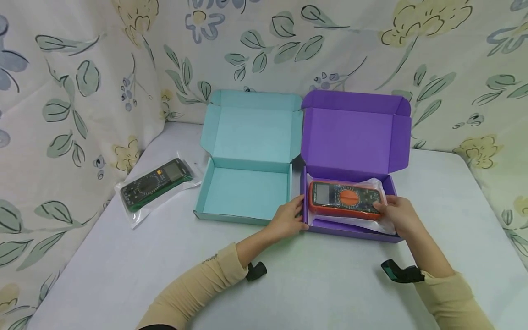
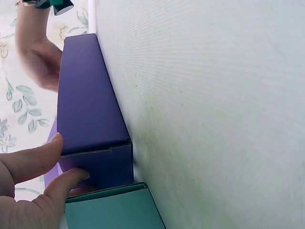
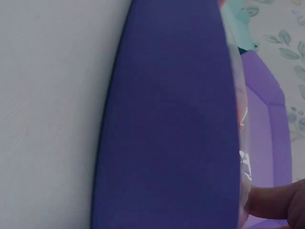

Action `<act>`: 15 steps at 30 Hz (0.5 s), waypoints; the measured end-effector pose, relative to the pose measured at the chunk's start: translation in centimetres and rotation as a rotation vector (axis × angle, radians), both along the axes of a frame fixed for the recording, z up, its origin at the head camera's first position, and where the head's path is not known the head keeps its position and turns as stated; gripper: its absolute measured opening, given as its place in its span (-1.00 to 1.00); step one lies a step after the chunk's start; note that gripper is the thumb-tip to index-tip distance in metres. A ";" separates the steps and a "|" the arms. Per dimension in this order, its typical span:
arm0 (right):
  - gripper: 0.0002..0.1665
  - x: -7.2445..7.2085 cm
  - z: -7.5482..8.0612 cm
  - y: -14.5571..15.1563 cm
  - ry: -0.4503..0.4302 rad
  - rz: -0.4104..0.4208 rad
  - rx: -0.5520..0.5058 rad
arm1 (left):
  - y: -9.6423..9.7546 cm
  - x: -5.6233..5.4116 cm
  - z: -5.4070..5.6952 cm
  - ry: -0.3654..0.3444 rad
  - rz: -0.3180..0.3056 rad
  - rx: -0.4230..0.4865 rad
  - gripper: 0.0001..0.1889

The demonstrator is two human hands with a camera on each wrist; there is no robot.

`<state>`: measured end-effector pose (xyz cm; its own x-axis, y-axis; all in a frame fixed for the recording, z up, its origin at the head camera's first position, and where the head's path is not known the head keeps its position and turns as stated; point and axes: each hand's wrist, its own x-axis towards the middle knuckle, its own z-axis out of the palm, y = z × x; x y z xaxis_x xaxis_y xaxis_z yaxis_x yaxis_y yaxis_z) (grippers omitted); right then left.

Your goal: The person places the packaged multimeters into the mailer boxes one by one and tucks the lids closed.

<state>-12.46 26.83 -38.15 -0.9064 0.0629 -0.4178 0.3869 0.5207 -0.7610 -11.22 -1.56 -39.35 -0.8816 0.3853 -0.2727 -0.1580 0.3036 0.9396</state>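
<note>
An orange-cased multimeter [image 1: 348, 197] in a clear plastic bag lies face up in the open purple box [image 1: 350, 232], dial towards me. At its right end my right hand [image 1: 401, 215] holds the bagged meter, thumb over the face; the other fingers are mostly hidden. In the right wrist view the thumb [image 3: 271, 201] presses the bag just above the box wall. My left hand [image 1: 287, 218] pinches the purple box's left wall near the front corner. The left wrist view shows its thumb [image 2: 40, 155] at the top edge and a finger against the side.
An open teal box [image 1: 246, 188] stands close on the left of the purple one, its lid raised. Further left, a dark green multimeter [image 1: 156, 184] lies in a clear bag on the white table [image 1: 313, 293]. Floral cloth [image 1: 264, 55] hangs behind both lids.
</note>
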 end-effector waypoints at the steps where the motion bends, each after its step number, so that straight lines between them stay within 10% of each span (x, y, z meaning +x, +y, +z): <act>1: -0.27 0.0 -0.1 -0.1 0.001 -0.008 0.033 | 0.0 0.0 0.0 -0.001 -0.001 0.001 -0.15; 15: -0.38 0.5 -1.2 -0.9 0.158 0.054 0.405 | -0.1 0.0 -0.1 0.008 -0.015 0.015 -0.15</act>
<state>-11.98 25.97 -39.36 -0.9636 0.1437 -0.2253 0.2461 0.8055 -0.5391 -11.20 -1.63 -39.42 -0.8778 0.4027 -0.2596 -0.1459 0.2914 0.9454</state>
